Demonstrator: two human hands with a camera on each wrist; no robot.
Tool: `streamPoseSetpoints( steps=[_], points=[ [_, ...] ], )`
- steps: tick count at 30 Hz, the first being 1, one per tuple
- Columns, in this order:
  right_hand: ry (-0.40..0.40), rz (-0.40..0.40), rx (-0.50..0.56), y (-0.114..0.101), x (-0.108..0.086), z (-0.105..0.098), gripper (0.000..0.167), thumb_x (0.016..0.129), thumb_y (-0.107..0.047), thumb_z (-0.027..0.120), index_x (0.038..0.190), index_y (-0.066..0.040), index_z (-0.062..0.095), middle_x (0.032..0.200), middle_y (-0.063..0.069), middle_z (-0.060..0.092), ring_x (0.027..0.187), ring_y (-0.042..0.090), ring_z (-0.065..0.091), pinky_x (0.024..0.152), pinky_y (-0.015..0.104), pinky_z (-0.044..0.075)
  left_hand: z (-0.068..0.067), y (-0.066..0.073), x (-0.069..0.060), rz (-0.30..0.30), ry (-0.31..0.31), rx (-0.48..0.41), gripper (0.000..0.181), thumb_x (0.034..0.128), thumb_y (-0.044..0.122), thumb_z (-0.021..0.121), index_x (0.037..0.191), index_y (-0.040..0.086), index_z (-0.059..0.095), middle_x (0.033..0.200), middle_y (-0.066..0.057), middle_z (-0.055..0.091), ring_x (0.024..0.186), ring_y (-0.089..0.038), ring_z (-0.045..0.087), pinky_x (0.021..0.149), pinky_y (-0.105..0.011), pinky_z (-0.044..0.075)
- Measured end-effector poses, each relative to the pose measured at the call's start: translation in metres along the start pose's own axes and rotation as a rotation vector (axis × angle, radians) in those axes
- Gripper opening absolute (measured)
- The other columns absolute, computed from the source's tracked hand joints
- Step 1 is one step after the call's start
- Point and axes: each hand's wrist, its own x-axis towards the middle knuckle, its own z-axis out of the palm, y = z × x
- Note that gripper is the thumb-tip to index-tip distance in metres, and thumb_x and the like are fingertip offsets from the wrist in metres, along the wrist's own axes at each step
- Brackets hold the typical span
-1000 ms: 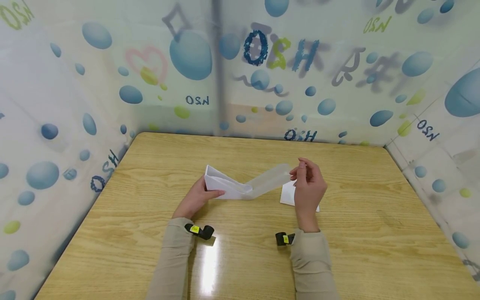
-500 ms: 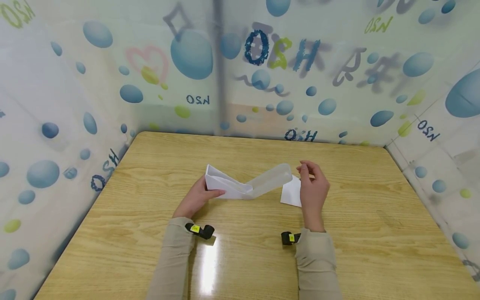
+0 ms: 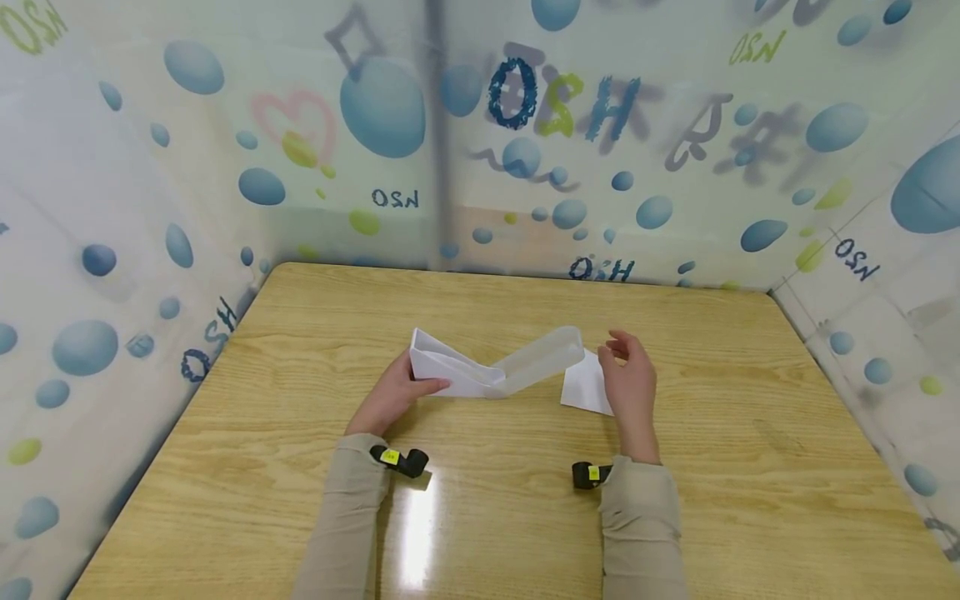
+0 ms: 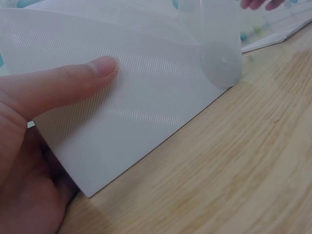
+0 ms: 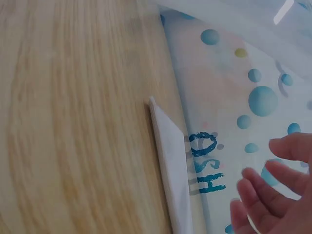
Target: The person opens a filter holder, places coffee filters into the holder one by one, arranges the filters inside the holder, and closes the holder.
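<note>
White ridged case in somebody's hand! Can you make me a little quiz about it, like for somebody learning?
1. Which hand grips the white, ridged, sloping case?
2. The translucent plastic lid is:
A) shut down over the case
B) open, joined to the case at one end
C) lying apart on the table
3. True or false: the bare right hand holds nothing.

Key: 1. The left hand. 2. B. 3. True.

The ribbed white case [image 3: 459, 382] is standing with its translucent cover [image 3: 542, 360] open, slanting up rightward; a flat white piece [image 3: 585, 387] is lying nearby.
</note>
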Motion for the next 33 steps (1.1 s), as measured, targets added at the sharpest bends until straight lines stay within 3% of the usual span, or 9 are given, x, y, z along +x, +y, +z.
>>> streamPoseSetpoints(
  steps=[6, 15, 24, 33],
  points=[
    [-0.097, 0.111, -0.07, 0.006, 0.004, -0.005, 0.053, 0.089, -0.024, 0.054, 0.136, -0.01, 0.033, 0.123, 0.013, 0.047, 0.112, 0.028, 0.042, 0.088, 0.043, 0.037, 0.0, 0.0, 0.0, -0.015, 0.016, 0.011, 0.051, 0.0719, 0.031, 0.074, 0.113, 0.016, 0.048, 0.106, -0.007, 0.057, 0.098, -0.02, 0.054, 0.085, -0.037, 0.04],
    [-0.21, 0.094, -0.24, 0.015, 0.006, -0.012, 0.062, 0.086, -0.024, 0.058, 0.136, 0.0, 0.029, 0.12, 0.027, 0.041, 0.109, 0.039, 0.039, 0.087, 0.05, 0.034, 0.0, -0.001, 0.001, -0.011, 0.013, 0.015, 0.05, 0.0727, 0.03, 0.074, 0.114, 0.016, 0.048, 0.106, -0.007, 0.057, 0.098, -0.02, 0.054, 0.085, -0.038, 0.04],
    [-0.287, 0.182, -0.381, 0.017, 0.005, -0.014, 0.068, 0.084, -0.031, 0.06, 0.138, -0.004, 0.027, 0.129, 0.028, 0.029, 0.114, 0.046, 0.025, 0.086, 0.058, 0.029, 0.0, -0.001, 0.001, -0.006, 0.009, 0.007, 0.05, 0.0725, 0.03, 0.074, 0.113, 0.015, 0.048, 0.106, -0.007, 0.057, 0.098, -0.021, 0.054, 0.084, -0.038, 0.04],
    [-0.345, 0.189, -0.465, 0.02, 0.006, -0.016, 0.078, 0.081, -0.031, 0.064, 0.14, -0.006, 0.021, 0.133, 0.03, 0.021, 0.116, 0.047, 0.021, 0.085, 0.062, 0.023, 0.0, -0.001, 0.001, -0.006, 0.009, 0.012, 0.049, 0.0725, 0.03, 0.074, 0.112, 0.015, 0.049, 0.105, -0.007, 0.057, 0.097, -0.021, 0.055, 0.083, -0.038, 0.041]
  ],
)
